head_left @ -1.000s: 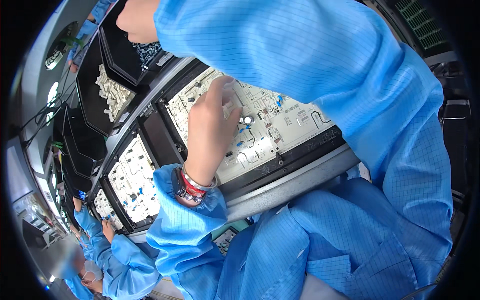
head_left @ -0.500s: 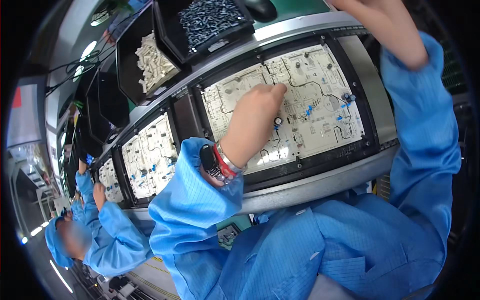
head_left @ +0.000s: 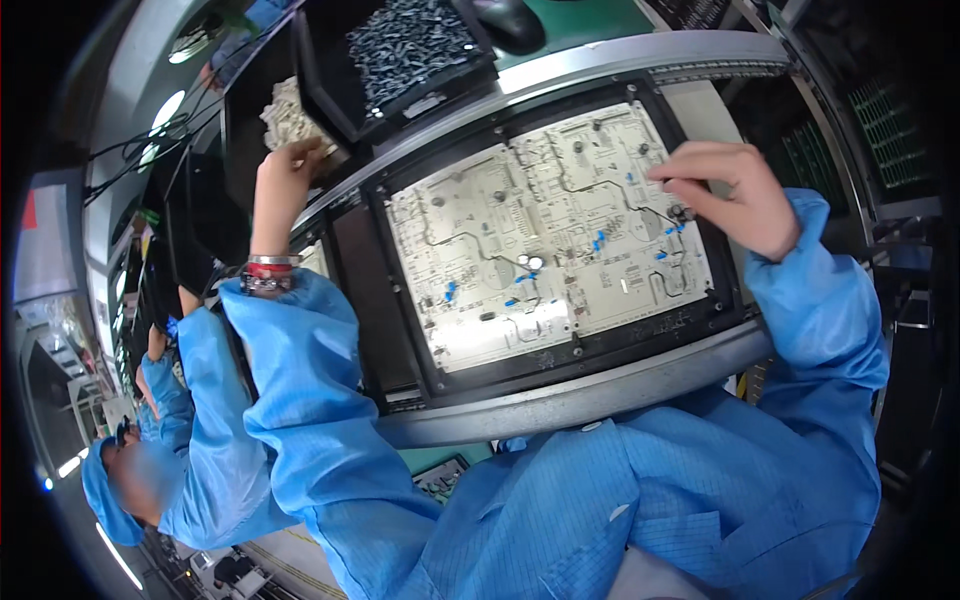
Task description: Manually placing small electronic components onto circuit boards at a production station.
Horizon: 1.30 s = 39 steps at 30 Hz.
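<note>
Two pale printed circuit boards, a left board (head_left: 455, 220) and a right board (head_left: 610, 285), lie side by side in a black frame (head_left: 405, 330). Small blue, black and silver-topped components stand on them. My left hand (head_left: 282, 190) is at the near edge of a black bin of cream-white parts (head_left: 285, 115), its fingers bent together; whatever they hold is hidden. Over the right board's right edge hovers my right hand (head_left: 735, 190), thumb and fingers drawn together. Anything in its fingertips is too small to make out.
Another black bin, full of small dark parts (head_left: 410, 50), stands behind the frame. A metal rail (head_left: 600, 375) runs along the front. At the left, a co-worker in a blue cap (head_left: 110, 490) works at the same line. Racks of green boards (head_left: 890, 120) stand at the far right.
My left hand has left the boards for the bin of white parts. My right hand has come down from the upper right to the right board. The framed boards have shifted slightly left.
</note>
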Each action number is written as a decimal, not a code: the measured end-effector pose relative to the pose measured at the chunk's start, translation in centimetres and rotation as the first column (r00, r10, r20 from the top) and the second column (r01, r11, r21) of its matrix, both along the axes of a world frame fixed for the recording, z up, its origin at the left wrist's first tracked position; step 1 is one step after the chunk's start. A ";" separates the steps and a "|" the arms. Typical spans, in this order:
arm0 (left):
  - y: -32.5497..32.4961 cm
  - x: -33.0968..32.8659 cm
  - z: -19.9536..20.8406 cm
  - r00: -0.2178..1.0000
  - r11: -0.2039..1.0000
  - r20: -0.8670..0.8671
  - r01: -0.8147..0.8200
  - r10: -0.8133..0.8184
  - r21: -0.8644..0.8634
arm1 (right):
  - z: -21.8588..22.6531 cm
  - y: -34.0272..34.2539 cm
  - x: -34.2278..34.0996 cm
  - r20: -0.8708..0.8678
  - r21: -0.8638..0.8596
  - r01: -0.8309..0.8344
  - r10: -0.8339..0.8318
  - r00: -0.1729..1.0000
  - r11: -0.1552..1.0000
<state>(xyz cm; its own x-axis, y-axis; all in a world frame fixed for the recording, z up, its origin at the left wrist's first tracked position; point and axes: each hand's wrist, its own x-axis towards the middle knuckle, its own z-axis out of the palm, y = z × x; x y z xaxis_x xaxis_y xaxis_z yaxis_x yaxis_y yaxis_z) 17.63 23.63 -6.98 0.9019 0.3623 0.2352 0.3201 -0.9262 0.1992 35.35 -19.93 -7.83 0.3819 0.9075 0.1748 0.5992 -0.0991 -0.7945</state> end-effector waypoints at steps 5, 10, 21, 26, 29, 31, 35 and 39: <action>0.5 1.0 0.6 0.996 0.997 -0.075 -0.059 0.055 -0.053 | -1.8 0.3 0.1 -0.137 0.021 -0.123 0.125 0.983 0.992; 1.1 0.7 0.5 0.989 0.976 -0.051 -0.144 0.137 -0.162 | -1.3 0.4 -0.9 -0.181 -0.088 -0.066 0.049 0.982 0.994; -7.7 -4.5 1.8 0.777 0.379 0.408 0.236 0.480 -0.895 | -2.4 0.4 -4.5 0.135 0.085 -0.080 0.068 0.988 0.993; -13.9 -5.3 0.9 0.758 0.091 0.334 0.344 0.561 -0.934 | -4.2 0.8 -5.4 0.213 0.059 -0.072 0.058 0.975 0.996; -15.7 -5.6 -0.6 0.769 -0.008 0.270 0.336 0.579 -0.942 | -4.2 0.8 -5.7 0.225 0.050 -0.052 0.039 0.974 0.997; -17.2 -5.5 -0.7 0.802 -0.080 0.252 0.347 0.541 -0.935 | -4.3 0.8 -5.9 0.237 0.042 -0.044 0.033 0.971 0.998; -17.6 -5.9 -1.8 0.829 -0.174 0.336 0.450 0.447 -0.876 | -4.4 1.1 -6.2 0.241 0.037 -0.011 0.002 0.971 0.999; -17.7 -6.1 -1.9 0.830 -0.181 0.332 0.448 0.449 -0.875 | -4.0 1.1 -6.4 0.269 0.035 -0.012 0.002 0.963 0.999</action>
